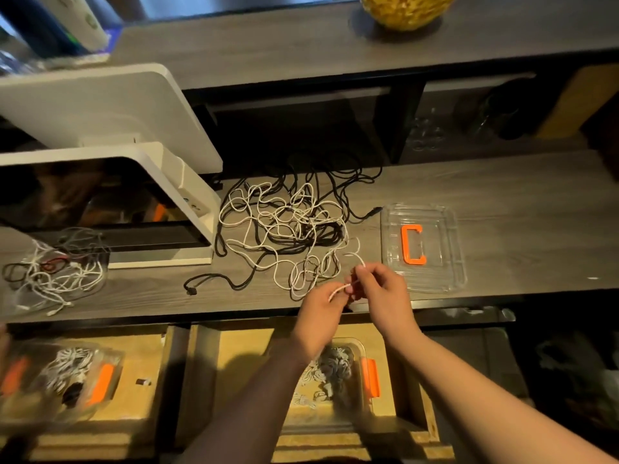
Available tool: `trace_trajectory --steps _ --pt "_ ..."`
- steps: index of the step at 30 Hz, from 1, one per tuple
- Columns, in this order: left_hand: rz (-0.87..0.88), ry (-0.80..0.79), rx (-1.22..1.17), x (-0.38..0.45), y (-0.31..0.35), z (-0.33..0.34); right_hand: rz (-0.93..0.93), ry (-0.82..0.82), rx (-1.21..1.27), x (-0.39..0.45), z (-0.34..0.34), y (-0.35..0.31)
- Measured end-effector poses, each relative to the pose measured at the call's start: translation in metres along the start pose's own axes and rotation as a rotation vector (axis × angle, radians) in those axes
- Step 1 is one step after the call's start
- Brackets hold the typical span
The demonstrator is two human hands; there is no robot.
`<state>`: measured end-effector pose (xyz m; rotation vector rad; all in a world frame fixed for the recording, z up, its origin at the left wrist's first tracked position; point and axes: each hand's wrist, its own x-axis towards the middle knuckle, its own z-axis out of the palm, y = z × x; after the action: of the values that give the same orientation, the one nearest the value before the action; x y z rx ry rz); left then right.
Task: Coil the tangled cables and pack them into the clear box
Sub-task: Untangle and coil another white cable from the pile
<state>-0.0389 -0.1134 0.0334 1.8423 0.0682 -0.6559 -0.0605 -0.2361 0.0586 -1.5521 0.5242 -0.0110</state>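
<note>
1. Bottom of the frame, closest in: a clear box [338, 373] with an orange latch sits low center under the forearms, with coiled cables already inside. A second clear box [60, 380] sits at lower left, also with orange latches and coiled cables in it.
2. Just above that, both hands meet near the front edge of the gray wood desk [502, 195]. The left hand [320, 313] has its fingers curled, pinching one end of a white cable [340, 289]. The right hand [382, 289] pinches the same cable a bit further along, fingertips clamped on it.
3. That cable runs up into the tangled pile [284, 226] of white and black cables, mid-frame on the desk.
4. Right of the pile, just beside the right hand, a clear lid [425, 283] with an orange handle lies flat.
5. Left edge of the frame: a smaller bundle of cables [53, 272], white, black and a bit of red.
6. Upper left: a white monitor stand [187, 202]. Top center-right, on the upper shelf, a yellow bowl [402, 11].
</note>
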Motion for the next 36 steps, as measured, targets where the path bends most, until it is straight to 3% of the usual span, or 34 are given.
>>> trace_trajectory --steps 7,12,15,20,24,27,30,32,36 --pt "-0.225 0.081 -0.42 -0.05 0.027 0.012 0.142 0.025 0.117 -0.041 -0.049 -0.016" --pt "-0.207 0.22 -0.363 -0.071 0.054 0.02 0.15 -0.024 -0.053 -0.063 -0.067 -0.015" --pt "-0.257 0.365 -0.342 -0.077 0.063 0.017 0.063 -0.073 -0.308 -0.081 -0.078 -0.011" --pt "-0.1 0.243 0.051 -0.105 0.087 0.018 -0.02 -0.17 -0.562 -0.099 -0.085 -0.012" --pt "-0.027 0.167 0.397 -0.121 0.095 0.022 -0.16 -0.179 -0.491 -0.096 -0.087 -0.041" --pt "-0.07 0.005 0.317 -0.126 0.096 0.017 -0.275 -0.41 -0.505 -0.093 -0.075 -0.065" --pt "-0.11 -0.134 0.286 -0.138 0.088 0.016 -0.224 -0.616 -0.551 -0.095 -0.069 -0.067" --pt "-0.059 -0.105 0.268 -0.144 0.082 0.013 -0.144 -0.616 -0.473 -0.1 -0.069 -0.064" --pt "-0.011 0.081 0.178 -0.145 0.077 0.005 -0.175 -0.514 -0.462 -0.105 -0.073 -0.058"
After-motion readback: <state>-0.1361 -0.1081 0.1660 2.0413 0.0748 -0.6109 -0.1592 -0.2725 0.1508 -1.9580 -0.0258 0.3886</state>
